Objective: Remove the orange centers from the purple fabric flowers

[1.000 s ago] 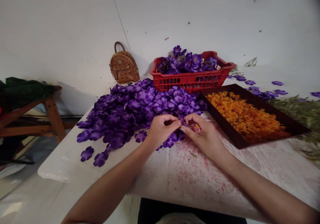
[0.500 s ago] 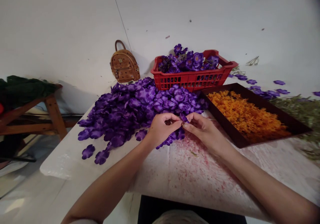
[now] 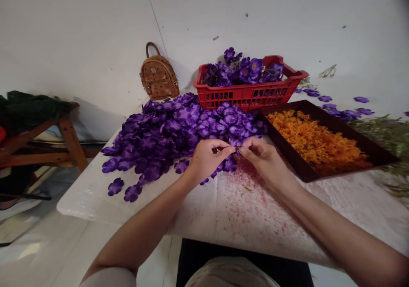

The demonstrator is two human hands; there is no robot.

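Note:
My left hand [image 3: 207,158] and my right hand [image 3: 263,157] meet fingertip to fingertip over the table, both pinched closed. Between them is a small purple artificial flower petal piece [image 3: 236,143], mostly covered by the fingers. A tiny orange-brown bit shows at the fingertips, too small to make out. Just beyond my hands spreads a large heap of loose purple fabric petals [image 3: 159,137]. Right of my right hand stands a dark brown tray [image 3: 287,161] filled with orange artificial stamens [image 3: 319,144].
Behind the heap, a red plastic basket [image 3: 230,98] holds finished-looking purple flowers [image 3: 246,70]. A brown mini backpack [image 3: 159,78] leans on the wall. Green stems [image 3: 380,140] and scattered purple petals [image 3: 347,114] lie at the right. A wooden stand [image 3: 72,140] is left of the table.
My fingertips stay together, with the purple piece turned slightly between them. The whole view has shifted a little, so the table things sit higher in the picture.

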